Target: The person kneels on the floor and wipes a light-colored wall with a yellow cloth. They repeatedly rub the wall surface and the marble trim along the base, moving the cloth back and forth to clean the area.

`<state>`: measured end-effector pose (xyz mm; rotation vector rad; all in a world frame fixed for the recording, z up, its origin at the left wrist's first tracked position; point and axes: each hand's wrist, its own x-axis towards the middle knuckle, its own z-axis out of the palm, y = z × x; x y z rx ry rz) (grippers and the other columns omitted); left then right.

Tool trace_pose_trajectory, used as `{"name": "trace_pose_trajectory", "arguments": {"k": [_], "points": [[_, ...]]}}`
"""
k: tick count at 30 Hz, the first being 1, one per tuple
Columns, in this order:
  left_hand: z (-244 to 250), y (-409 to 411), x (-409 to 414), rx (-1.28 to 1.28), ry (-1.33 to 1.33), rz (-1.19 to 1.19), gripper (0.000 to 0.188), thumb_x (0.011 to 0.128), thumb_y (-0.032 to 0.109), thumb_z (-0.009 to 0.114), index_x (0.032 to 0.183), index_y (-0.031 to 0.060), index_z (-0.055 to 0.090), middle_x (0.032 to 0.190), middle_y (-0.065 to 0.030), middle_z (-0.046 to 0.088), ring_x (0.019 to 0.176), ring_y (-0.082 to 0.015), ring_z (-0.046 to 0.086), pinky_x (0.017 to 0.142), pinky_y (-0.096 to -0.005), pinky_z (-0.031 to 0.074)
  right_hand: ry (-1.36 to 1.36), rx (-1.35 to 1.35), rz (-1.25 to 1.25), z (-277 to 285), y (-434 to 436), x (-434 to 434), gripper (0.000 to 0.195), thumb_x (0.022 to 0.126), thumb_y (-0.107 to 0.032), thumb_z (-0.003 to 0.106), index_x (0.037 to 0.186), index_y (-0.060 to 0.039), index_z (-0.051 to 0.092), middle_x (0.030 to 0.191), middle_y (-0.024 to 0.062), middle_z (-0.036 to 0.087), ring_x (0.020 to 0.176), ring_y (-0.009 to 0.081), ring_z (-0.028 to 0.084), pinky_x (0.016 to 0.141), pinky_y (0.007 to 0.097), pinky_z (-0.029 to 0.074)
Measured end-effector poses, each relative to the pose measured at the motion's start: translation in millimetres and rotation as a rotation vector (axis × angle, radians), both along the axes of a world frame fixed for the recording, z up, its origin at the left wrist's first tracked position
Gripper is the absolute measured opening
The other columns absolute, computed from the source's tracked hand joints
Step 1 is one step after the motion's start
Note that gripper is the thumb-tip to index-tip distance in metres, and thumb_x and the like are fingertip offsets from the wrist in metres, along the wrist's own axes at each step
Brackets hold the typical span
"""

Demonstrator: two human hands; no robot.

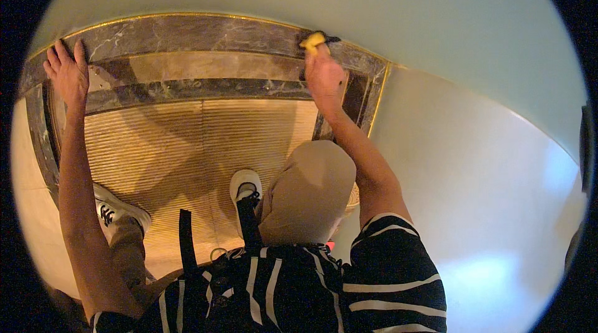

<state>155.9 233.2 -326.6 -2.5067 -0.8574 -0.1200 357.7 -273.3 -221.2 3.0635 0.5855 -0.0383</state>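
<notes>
My right hand [325, 76] is closed around a yellow thing [313, 42] with a dark part, too blurred to name surely. It is held against the upper edge of a dark, white-veined marble frame [187, 34], near the frame's right corner. My left hand [69, 69] lies with fingers spread on the left part of the same frame, with nothing visible in it. A thin gold-coloured trim [224, 16] runs along the frame's outer edge. Within the frame are a brown stone band [187, 65], a dark inner band and a ribbed, tan panel [205, 132].
A pale green wall [444, 20] rises beyond the frame, and a smooth, pale surface [458, 160] adjoins it on the right. My raised knee [317, 183] is close below my right hand. My shoes [246, 183] are below the ribbed panel, and black straps [186, 239] hang from my front.
</notes>
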Motion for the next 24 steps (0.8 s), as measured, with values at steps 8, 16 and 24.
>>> {"name": "trace_pose_trajectory", "arguments": {"k": [8,16,24], "points": [[-6,16,-4,-0.141,-0.227,-0.150,0.066,0.083,0.054,0.028,0.128,0.0057,0.028,0.130,-0.0230,0.026,0.121,-0.0422,0.019,0.101,-0.0443,0.013,-0.124,-0.251,-0.337,-2,-154,32,0.033,0.078,-0.019,0.049,0.111,-0.0138,0.047,0.062,0.0157,0.057,0.053,0.0316,0.056,0.045,0.0409,0.042],[0,13,-5,-0.093,-0.081,-0.060,0.066,0.083,0.054,0.028,0.129,0.0052,0.026,0.132,-0.0233,0.024,0.121,-0.0422,0.017,0.101,-0.0439,0.011,0.040,-0.419,-0.566,5,-209,-44,0.032,0.080,-0.021,0.048,0.111,-0.0123,0.046,0.071,0.0159,0.059,0.064,0.0332,0.057,0.053,0.0433,0.043],[25,-23,14,-0.246,-0.340,-0.033,0.062,0.083,0.050,0.033,0.126,0.0049,0.031,0.130,-0.0220,0.028,0.120,-0.0413,0.021,0.101,-0.0436,0.015,-0.073,-0.173,-0.280,7,-116,25,0.022,0.078,-0.024,0.049,0.089,-0.0048,0.051,0.067,0.0190,0.058,0.064,0.0375,0.056,0.056,0.0461,0.044]]}}
